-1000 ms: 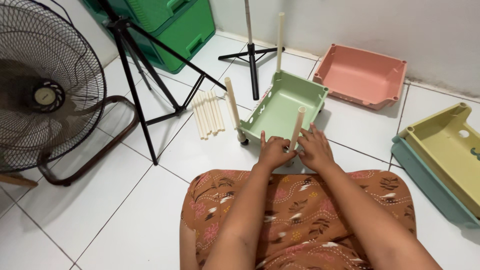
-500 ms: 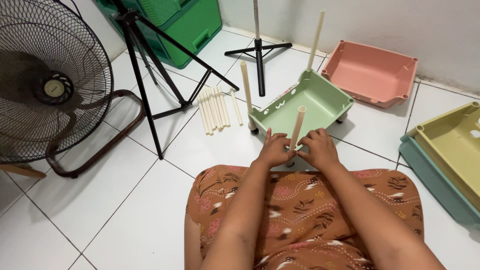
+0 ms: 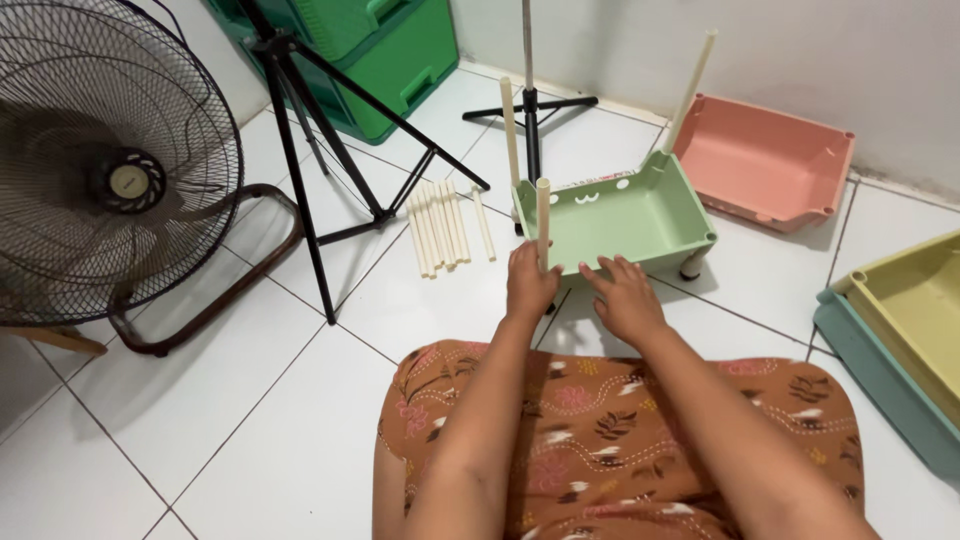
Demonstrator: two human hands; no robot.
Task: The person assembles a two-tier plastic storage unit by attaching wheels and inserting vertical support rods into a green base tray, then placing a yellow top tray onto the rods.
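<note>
Since half a second ago the green tray (image 3: 625,215) has swung round on the floor: its near post (image 3: 543,222) now stands at the tray's near-left corner instead of in the middle of the near edge, and the camera has shifted a little too.

Head view: left hand (image 3: 529,283) is closed round the base of the near post, just below the tray's near-left corner, post upright. Right hand (image 3: 622,296) lies on the tray's near rim, fingers spread and loose, gripping nothing that I can see. Two more cream posts stand in the tray: left rear post (image 3: 510,122) upright, right rear post (image 3: 690,90) leaning right. One caster (image 3: 691,268) shows under the tray's near-right corner.

Left of the tray, a bundle of loose cream posts (image 3: 445,225) lies flat on the white tiles. Further left, a black tripod (image 3: 300,150), then a floor fan (image 3: 100,170). Behind the tray, a second black stand (image 3: 528,95) and green storage boxes (image 3: 380,50). Right of the tray and behind it, a pink tray (image 3: 765,165) by the wall. Far right of the tray, a yellow tray (image 3: 915,315) stacked in a teal tray (image 3: 880,400). Person's lap in brown floral cloth (image 3: 600,430) sits nearest the camera.
</note>
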